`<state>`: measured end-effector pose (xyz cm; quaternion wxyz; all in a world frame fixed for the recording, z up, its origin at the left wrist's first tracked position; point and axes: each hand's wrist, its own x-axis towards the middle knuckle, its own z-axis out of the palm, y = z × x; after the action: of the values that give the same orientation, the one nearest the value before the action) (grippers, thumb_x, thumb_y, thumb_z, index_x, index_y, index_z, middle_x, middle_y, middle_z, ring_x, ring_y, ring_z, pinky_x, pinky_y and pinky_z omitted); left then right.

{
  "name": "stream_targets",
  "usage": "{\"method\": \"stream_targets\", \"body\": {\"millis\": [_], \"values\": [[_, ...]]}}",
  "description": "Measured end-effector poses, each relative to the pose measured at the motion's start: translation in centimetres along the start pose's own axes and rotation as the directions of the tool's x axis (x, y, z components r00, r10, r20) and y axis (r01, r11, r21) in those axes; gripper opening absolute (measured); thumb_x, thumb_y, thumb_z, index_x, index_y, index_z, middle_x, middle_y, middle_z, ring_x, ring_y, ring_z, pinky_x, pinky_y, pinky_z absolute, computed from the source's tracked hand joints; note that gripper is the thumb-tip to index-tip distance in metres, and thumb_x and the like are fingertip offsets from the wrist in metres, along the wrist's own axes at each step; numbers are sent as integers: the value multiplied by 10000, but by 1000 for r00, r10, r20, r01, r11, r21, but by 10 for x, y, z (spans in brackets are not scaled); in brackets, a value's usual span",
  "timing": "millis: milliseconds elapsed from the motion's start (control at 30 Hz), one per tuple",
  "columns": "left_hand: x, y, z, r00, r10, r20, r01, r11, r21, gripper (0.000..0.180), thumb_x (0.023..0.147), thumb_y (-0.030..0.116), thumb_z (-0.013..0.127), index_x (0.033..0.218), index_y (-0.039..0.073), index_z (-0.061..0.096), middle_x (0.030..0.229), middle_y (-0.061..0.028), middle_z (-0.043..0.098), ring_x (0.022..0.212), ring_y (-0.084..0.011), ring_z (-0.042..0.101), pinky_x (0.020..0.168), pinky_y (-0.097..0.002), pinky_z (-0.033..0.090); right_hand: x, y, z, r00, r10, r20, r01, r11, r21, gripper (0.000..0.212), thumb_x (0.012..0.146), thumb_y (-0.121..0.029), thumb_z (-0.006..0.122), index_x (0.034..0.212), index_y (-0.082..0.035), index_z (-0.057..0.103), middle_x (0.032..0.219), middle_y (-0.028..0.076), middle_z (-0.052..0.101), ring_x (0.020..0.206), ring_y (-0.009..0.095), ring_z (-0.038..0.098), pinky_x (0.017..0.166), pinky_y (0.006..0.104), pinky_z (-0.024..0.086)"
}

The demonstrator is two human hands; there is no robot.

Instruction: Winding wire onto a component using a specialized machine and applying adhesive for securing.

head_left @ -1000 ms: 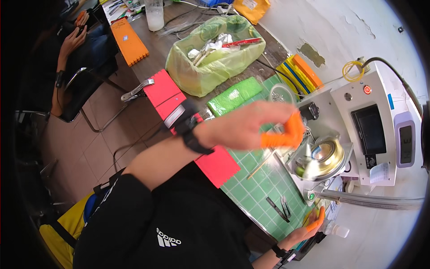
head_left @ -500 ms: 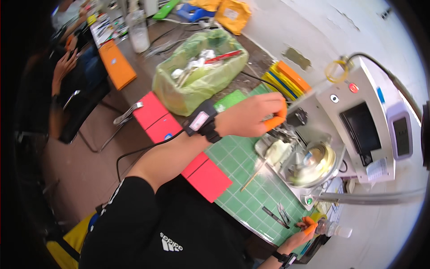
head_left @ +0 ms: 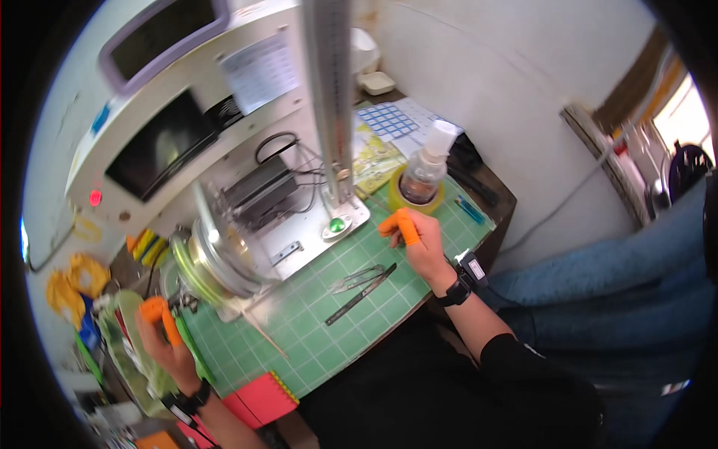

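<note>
My left hand (head_left: 166, 348), with orange finger covers on thumb and forefinger, is raised beside a round metal wheel (head_left: 221, 251) on the bench machine. Its fingertips are curled together in a pinch; whatever is between them cannot be made out. Above the green mat my right hand (head_left: 425, 251), also in orange finger covers, has its fingers bent and closed, their contents too small or hidden to tell. It is nearest a clear spray bottle (head_left: 425, 176) standing within a yellow tape roll (head_left: 436, 198). Tweezers (head_left: 357, 278) and a dark flat strip (head_left: 361, 293) lie on the mat between my hands.
A white machine with a dark screen (head_left: 161, 142) and green button (head_left: 336, 224) stands at the back. A thin wooden stick (head_left: 265, 334) lies on the green gridded mat (head_left: 314, 344). Red pads (head_left: 265, 400) sit in front; a lined bin (head_left: 134, 367) is left. Someone in jeans (head_left: 598, 277) is close at right.
My view has swung to the right and tilted, so both hands and the machine appear further left. My left hand stays near the machine's left end; my right hand stays near the bottle.
</note>
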<state>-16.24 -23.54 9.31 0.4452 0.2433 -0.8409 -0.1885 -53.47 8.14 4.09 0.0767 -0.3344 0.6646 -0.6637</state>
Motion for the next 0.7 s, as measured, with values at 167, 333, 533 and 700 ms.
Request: {"method": "stream_targets", "body": {"millis": [167,333,533,700], "values": [[-3,2,9,1000,16,3,-16,999,-32,111,1031,-35,595,1128,-41,648,1191,-147,630,1076,-255,640,917,-329,519,-9,-5,-13,998,-50,38,50,999,3,310,1104,-144,529,953,38,730,835,88,713,650,130,637,614,273,507],[-8,-8,5,1000,-3,-29,1,997,-72,94,1068,-5,576,1143,-27,627,1234,-118,631,1057,-182,624,799,-258,505,-18,-14,-14,999,-4,36,0,993,120,210,1073,-109,589,1157,-1,748,847,83,694,644,119,621,619,264,498],[-8,-26,2,1000,7,-5,-7,999,-34,122,1078,7,573,1178,-38,627,1254,-110,627,1029,-170,607,801,-257,491,-9,-106,-20,925,-377,44,367,917,155,299,1014,-2,554,1274,22,701,736,67,666,608,137,630,604,273,487],[-7,-24,4,996,83,-42,-82,996,16,194,1101,43,561,1252,-54,635,1239,-81,624,979,-148,588,794,-247,472,6,-176,-14,634,-769,-82,679,504,534,108,998,-55,559,967,11,639,839,156,665,571,245,584,503,356,461]]}}
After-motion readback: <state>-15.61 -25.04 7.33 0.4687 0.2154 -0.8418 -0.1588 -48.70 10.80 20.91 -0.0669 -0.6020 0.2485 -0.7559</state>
